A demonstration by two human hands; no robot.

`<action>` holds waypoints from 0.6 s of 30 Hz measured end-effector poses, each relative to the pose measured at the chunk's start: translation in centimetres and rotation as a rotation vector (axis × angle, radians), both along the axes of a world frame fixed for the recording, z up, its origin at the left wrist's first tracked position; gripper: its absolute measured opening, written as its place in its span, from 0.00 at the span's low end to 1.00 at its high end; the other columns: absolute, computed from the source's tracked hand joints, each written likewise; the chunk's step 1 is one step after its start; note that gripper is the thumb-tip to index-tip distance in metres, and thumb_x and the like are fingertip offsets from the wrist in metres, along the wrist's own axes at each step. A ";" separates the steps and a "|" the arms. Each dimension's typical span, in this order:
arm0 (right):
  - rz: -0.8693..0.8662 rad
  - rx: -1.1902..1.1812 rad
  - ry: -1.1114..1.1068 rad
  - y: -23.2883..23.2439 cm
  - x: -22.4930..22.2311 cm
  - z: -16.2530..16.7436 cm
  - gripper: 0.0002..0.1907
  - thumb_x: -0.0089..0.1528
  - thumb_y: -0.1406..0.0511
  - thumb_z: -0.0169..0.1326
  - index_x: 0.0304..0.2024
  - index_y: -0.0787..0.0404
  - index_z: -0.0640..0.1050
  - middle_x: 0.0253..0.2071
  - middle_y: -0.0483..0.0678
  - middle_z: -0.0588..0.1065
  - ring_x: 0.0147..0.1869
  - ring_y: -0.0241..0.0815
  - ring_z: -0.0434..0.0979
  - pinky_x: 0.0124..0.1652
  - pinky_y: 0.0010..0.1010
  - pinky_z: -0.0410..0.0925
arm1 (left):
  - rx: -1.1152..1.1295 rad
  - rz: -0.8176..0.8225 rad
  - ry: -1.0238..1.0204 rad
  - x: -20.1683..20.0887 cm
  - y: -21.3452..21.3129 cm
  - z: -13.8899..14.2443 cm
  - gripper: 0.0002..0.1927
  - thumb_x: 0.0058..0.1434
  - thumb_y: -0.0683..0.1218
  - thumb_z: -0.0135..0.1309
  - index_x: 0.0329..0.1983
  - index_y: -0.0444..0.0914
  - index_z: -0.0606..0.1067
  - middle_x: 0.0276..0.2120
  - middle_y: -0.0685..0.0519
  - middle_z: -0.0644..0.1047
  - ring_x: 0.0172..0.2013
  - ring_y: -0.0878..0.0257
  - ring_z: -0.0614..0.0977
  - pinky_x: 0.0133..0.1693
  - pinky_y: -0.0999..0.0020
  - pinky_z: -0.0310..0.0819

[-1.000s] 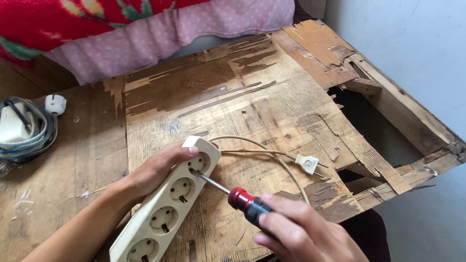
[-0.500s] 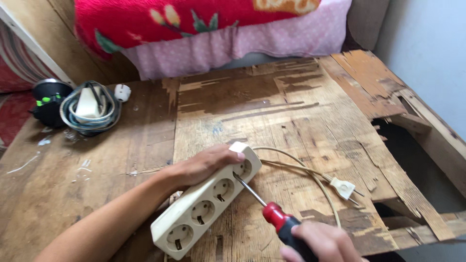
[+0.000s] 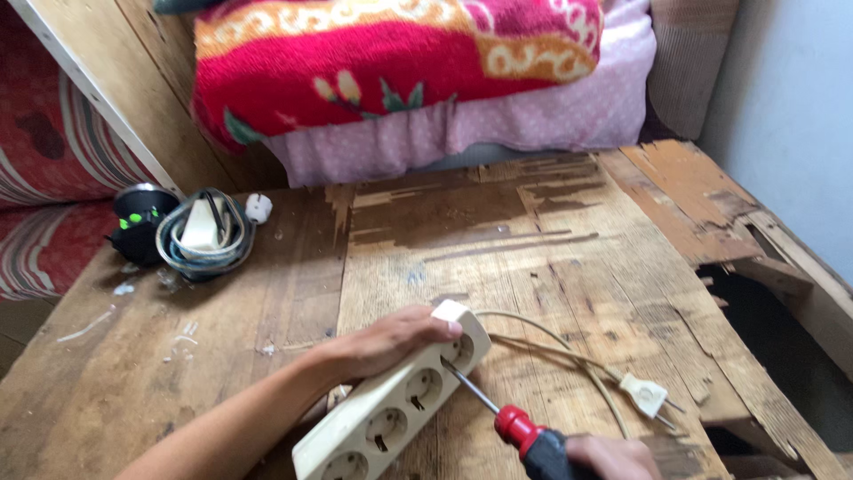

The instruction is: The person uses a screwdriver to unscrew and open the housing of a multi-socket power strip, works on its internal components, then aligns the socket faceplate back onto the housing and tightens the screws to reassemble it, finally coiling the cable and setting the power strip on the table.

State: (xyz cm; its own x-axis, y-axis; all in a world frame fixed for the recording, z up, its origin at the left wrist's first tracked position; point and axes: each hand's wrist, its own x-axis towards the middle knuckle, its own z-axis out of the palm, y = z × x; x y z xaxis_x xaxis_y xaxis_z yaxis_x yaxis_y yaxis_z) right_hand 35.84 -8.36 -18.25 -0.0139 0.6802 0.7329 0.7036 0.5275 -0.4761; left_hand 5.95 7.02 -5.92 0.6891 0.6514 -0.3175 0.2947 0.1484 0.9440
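On the worn, splintered wooden tabletop [image 3: 498,231], near its front edge, your left hand [image 3: 384,342] lies over the far end of a cream plastic four-socket power strip [image 3: 395,409]. The fingers curl down around that end and press it flat, which seems meant to keep the strip from sliding or twisting under the tool. The strip lies at an angle, sockets facing up, with its near end running toward the bottom of the view.

Your right hand [image 3: 613,458] is mostly cut off at the lower edge; what shows is closed around the black grip of a screwdriver with a red collar and a thin metal shaft [image 3: 511,427]. The shaft slopes up to the left and its tip meets the strip's side just beneath your left fingertips, so hold and tool work the same spot.

From that end a pale, thin cable [image 3: 542,342] loops to the right and ends in a small white two-pin plug [image 3: 644,394], lying loose on the wood and connected to nothing.

At the far left sits a coil of dark cable around a white adapter [image 3: 204,233], well apart from your hands.
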 end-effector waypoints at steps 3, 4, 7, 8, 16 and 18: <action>0.004 -0.054 0.021 0.7 0.2 -0.7 0.15 0.50 0.59 0.70 0.36 0.51 0.78 0.39 0.42 0.76 0.40 0.31 0.75 0.42 0.22 0.72 | 0.001 -0.025 -0.030 0.0 -0.1 0.2 0.25 0.66 0.63 0.46 0.48 0.37 0.74 0.36 0.52 0.75 0.32 0.66 0.76 0.32 0.67 0.73; 0.001 -0.074 0.029 0.9 0.4 -0.8 0.15 0.50 0.59 0.70 0.36 0.51 0.78 0.39 0.42 0.76 0.40 0.31 0.75 0.42 0.22 0.72 | 0.024 -0.030 -0.033 0.0 -0.1 0.2 0.25 0.67 0.63 0.47 0.49 0.37 0.74 0.37 0.52 0.75 0.33 0.66 0.76 0.34 0.68 0.73; -0.004 -0.109 0.033 1.4 0.9 -1.0 0.15 0.51 0.60 0.69 0.36 0.51 0.78 0.40 0.42 0.76 0.41 0.32 0.75 0.43 0.23 0.72 | 0.058 -0.040 -0.018 0.0 -0.2 0.1 0.26 0.68 0.63 0.47 0.49 0.35 0.74 0.37 0.53 0.74 0.36 0.66 0.75 0.36 0.69 0.72; -0.011 -0.120 0.036 1.5 1.1 -1.0 0.15 0.51 0.60 0.69 0.36 0.51 0.78 0.40 0.42 0.76 0.41 0.32 0.76 0.43 0.23 0.72 | 0.049 -0.036 0.007 -0.1 -0.2 0.1 0.26 0.69 0.63 0.47 0.49 0.35 0.73 0.36 0.53 0.73 0.36 0.66 0.75 0.36 0.68 0.72; -0.005 -0.181 0.043 2.0 1.6 -1.7 0.15 0.51 0.60 0.69 0.37 0.52 0.78 0.41 0.43 0.77 0.42 0.33 0.77 0.44 0.24 0.73 | 0.054 0.038 0.183 -0.6 0.2 0.2 0.32 0.63 0.68 0.46 0.52 0.36 0.74 0.41 0.50 0.72 0.41 0.62 0.76 0.42 0.65 0.73; -0.005 -0.184 0.044 1.9 1.5 -1.9 0.15 0.51 0.60 0.69 0.37 0.52 0.78 0.41 0.44 0.77 0.43 0.34 0.77 0.45 0.25 0.73 | 0.013 0.073 0.244 -0.7 0.4 0.0 0.33 0.60 0.68 0.47 0.52 0.38 0.74 0.42 0.49 0.71 0.41 0.60 0.77 0.43 0.62 0.73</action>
